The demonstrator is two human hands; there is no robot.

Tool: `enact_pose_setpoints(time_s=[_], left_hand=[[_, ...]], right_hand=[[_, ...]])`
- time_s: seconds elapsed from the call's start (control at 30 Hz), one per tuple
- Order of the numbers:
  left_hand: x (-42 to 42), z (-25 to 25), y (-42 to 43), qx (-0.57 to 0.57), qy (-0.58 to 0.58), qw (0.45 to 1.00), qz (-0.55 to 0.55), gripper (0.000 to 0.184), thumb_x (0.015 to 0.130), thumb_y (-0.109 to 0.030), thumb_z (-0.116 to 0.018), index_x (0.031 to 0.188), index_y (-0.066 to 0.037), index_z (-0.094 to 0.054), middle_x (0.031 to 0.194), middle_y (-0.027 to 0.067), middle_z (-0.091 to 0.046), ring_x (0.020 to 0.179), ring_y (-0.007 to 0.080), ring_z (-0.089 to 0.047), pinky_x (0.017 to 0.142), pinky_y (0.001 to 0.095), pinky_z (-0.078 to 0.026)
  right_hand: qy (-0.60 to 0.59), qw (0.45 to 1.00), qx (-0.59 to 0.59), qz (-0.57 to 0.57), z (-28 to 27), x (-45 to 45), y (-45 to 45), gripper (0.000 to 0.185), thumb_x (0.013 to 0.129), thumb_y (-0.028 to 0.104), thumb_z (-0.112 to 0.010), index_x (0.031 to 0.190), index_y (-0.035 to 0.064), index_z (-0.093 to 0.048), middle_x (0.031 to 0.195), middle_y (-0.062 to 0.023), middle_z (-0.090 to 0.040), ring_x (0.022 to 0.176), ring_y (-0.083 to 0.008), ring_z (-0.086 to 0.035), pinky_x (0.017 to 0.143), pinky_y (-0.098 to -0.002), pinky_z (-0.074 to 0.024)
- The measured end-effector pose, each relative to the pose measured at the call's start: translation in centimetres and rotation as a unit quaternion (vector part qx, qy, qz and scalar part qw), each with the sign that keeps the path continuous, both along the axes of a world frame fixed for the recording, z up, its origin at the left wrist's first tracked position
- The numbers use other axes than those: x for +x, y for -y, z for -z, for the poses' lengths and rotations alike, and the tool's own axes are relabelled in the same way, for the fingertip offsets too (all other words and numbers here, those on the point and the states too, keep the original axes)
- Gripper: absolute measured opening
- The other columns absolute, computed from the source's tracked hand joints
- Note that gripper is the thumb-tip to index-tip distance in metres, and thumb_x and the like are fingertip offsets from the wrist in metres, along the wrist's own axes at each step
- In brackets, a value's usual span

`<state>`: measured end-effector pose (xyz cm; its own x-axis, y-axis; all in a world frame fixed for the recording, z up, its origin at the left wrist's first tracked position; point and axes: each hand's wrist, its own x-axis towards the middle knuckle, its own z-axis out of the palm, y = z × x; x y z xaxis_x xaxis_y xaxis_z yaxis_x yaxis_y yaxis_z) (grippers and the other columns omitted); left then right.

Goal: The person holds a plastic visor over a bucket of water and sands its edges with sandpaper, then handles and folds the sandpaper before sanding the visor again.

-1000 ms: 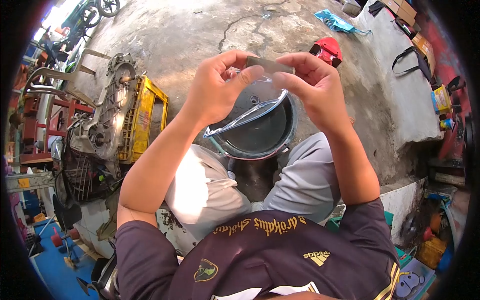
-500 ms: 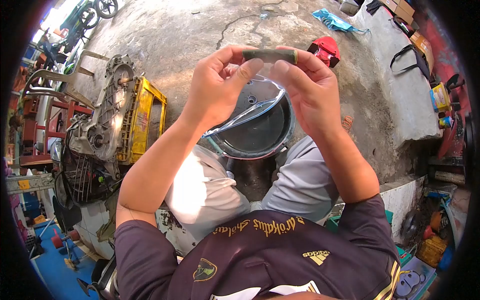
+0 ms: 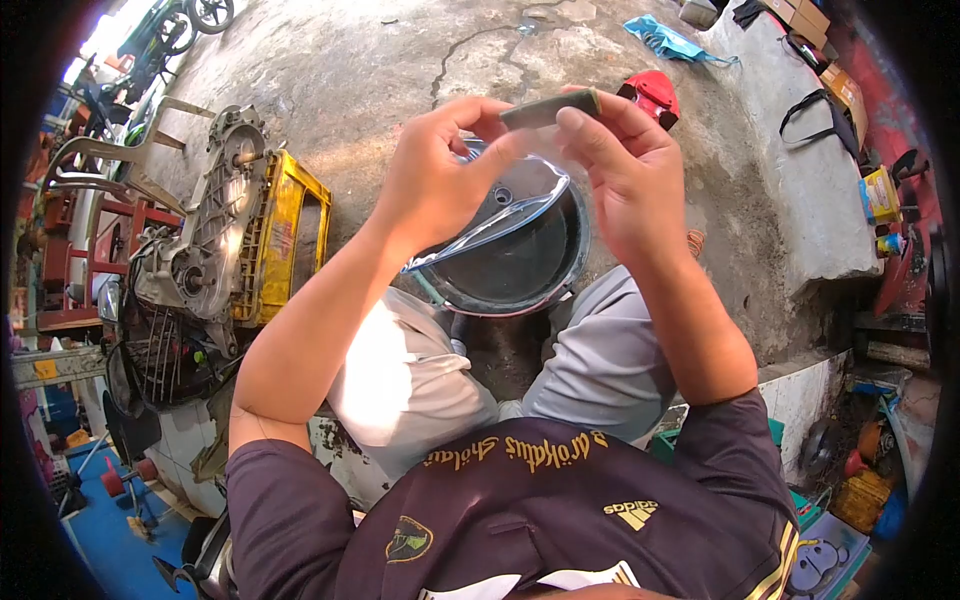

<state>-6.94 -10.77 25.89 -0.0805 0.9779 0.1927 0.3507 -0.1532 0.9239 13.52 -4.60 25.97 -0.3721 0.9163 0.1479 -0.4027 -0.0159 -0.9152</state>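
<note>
A short dark green-grey bar (image 3: 550, 109) is held level with its right end tipped up, above a round dark basin (image 3: 510, 265) of liquid. My left hand (image 3: 440, 170) pinches the bar's left end, its thumb blurred. At the other end, the fingers and thumb of my right hand (image 3: 630, 165) grip the bar. A clear plastic bag with a blue-and-white edge (image 3: 500, 228) lies across the basin, partly behind my left hand.
To the left stand a yellow crate (image 3: 298, 235) and a metal engine casing (image 3: 215, 215), with a chair (image 3: 125, 160) beyond. A red part (image 3: 652, 96) and a light-blue cloth (image 3: 668, 42) lie on the concrete floor at the upper right.
The bar has turned, its right end now higher than its left. My left thumb has come off the bar's near face, and my right thumb has shifted up against it.
</note>
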Motion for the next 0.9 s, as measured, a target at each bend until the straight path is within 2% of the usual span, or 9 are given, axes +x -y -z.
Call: enact_pose_setpoints(time_s=[0.27,0.33,0.4,0.47,0.5,0.57,0.6,0.7,0.9], left_hand=[[-4.0,5.5,-2.5,-0.088,0.029,0.994,0.060,0.056,0.106,-0.037,-0.078,0.151,-0.008,-0.064,0.109,0.0003,-0.070,0.104,0.0104,-0.064,0.095,0.0279,-0.052],[-5.6,9.0,-3.4,-0.120,-0.073,0.989,0.052,0.054,0.106,-0.036,-0.078,0.150,-0.008,-0.065,0.112,0.0021,-0.070,0.107,0.0129,-0.066,0.099,0.0302,-0.053],[-7.5,14.0,-4.4,-0.144,-0.106,0.983,0.049,0.058,0.103,-0.037,-0.080,0.150,-0.006,-0.064,0.116,0.0074,-0.073,0.110,0.0176,-0.068,0.101,0.0343,-0.054],[-8.8,18.8,-5.2,-0.052,-0.269,0.961,0.039,0.067,0.092,-0.046,-0.089,0.148,-0.014,-0.068,0.126,0.0120,-0.073,0.121,0.0284,-0.067,0.104,0.0423,-0.053],[-8.5,19.9,-5.4,-0.055,-0.265,0.962,0.042,0.067,0.092,-0.046,-0.089,0.148,-0.014,-0.068,0.126,0.0120,-0.073,0.121,0.0284,-0.067,0.104,0.0423,-0.053],[-7.4,22.0,-5.6,-0.051,-0.377,0.924,0.029,0.071,0.087,-0.059,-0.087,0.145,-0.022,-0.071,0.146,0.0130,-0.064,0.141,0.0339,-0.055,0.114,0.0618,-0.041],[-6.5,22.4,-5.7,-0.057,-0.371,0.926,0.031,0.071,0.087,-0.059,-0.087,0.145,-0.022,-0.071,0.146,0.0130,-0.064,0.141,0.0339,-0.055,0.114,0.0618,-0.041],[-4.3,23.4,-6.5,0.008,-0.457,0.889,0.009,0.081,0.080,-0.077,-0.081,0.140,-0.025,-0.072,0.156,0.0105,-0.058,0.154,0.0344,-0.043,0.112,0.0830,-0.024],[-2.8,22.6,-7.3,-0.040,-0.534,0.844,0.024,0.084,0.079,-0.074,-0.083,0.144,-0.024,-0.070,0.163,0.0097,-0.053,0.161,0.0337,-0.037,0.119,0.0805,-0.023]], right_hand=[[0.096,0.972,0.147,0.156,0.0,5.2,-5.0,0.032,0.109,0.008,-0.070,0.140,0.0002,-0.069,0.119,-0.0049,-0.077,0.099,-0.0120,-0.075,0.086,-0.0286,-0.0613],[0.150,0.957,0.178,0.173,1.3,7.1,-6.4,0.032,0.112,0.007,-0.065,0.143,-0.0001,-0.066,0.124,-0.0057,-0.073,0.102,-0.0123,-0.075,0.090,-0.0302,-0.0645],[0.244,0.933,0.202,0.169,5.0,8.4,-7.6,0.029,0.109,0.011,-0.069,0.138,0.0052,-0.070,0.121,-0.0083,-0.074,0.091,-0.0128,-0.075,0.082,-0.0262,-0.0578],[0.301,0.916,0.211,0.161,9.4,9.7,-9.4,0.030,0.108,0.010,-0.069,0.137,0.0070,-0.071,0.116,-0.0084,-0.073,0.090,-0.0146,-0.073,0.081,-0.0293,-0.0575],[0.357,0.894,0.219,0.158,11.1,10.1,-9.9,0.032,0.106,0.010,-0.071,0.137,0.0065,-0.072,0.111,-0.0085,-0.073,0.090,-0.0162,-0.071,0.081,-0.0316,-0.0573],[0.419,0.868,0.221,0.149,14.6,10.4,-10.6,0.034,0.104,0.009,-0.073,0.137,0.0060,-0.072,0.106,-0.0087,-0.073,0.089,-0.0178,-0.070,0.081,-0.0340,-0.0570],[0.447,0.854,0.235,0.126,16.3,10.3,-10.8,0.035,0.102,0.010,-0.074,0.137,0.0063,-0.073,0.103,-0.0104,-0.072,0.090,-0.0201,-0.070,0.081,-0.0357,-0.0568],[0.474,0.845,0.237,0.072,20.5,9.0,-10.6,0.038,0.100,0.009,-0.077,0.137,0.0068,-0.074,0.101,-0.0104,-0.070,0.088,-0.0203,-0.067,0.081,-0.0362,-0.0567],[0.490,0.835,0.241,0.069,23.7,6.6,-9.7,0.038,0.097,0.014,-0.082,0.132,0.0023,-0.076,0.099,-0.0125,-0.072,0.084,-0.0235,-0.069,0.079,-0.0357,-0.0568]])
